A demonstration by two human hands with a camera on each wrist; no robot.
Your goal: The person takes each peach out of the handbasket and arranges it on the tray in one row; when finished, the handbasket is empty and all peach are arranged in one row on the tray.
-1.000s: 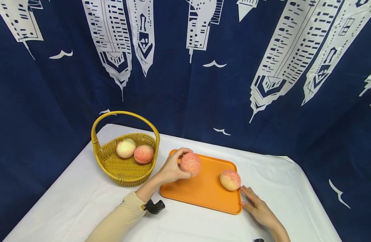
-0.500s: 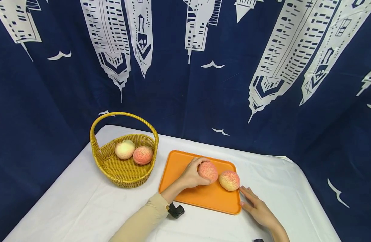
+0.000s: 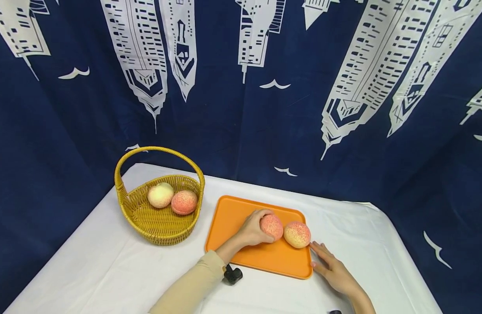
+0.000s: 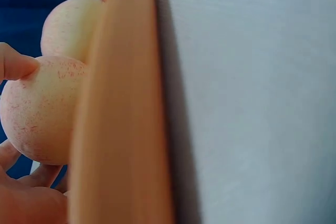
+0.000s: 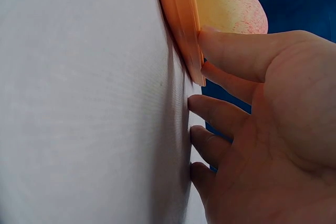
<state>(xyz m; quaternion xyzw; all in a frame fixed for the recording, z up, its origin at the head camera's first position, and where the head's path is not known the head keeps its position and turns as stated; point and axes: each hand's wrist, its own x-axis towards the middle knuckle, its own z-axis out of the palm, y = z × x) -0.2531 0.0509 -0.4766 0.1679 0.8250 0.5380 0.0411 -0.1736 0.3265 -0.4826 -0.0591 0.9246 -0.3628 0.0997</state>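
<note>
In the head view, my left hand grips a pink peach on the right half of an orange tray. Thumb and fingers curve round the peach's sides, as the left wrist view also shows. Close on its right sits a second peach, yellow with a red blush, near the tray's right edge. My right hand lies at the tray's right side with its fingers spread. Its thumb touches the tray rim, and the other fingertips reach the white cloth.
A yellow wicker basket with a tall handle stands to the left, holding a pale peach and a redder peach. A white cloth covers the table. Behind it hangs a dark blue curtain with white buildings.
My left hand has carried the pink peach rightward across the tray and lowered it next to the yellow-red peach. The right hand has stayed in place.
</note>
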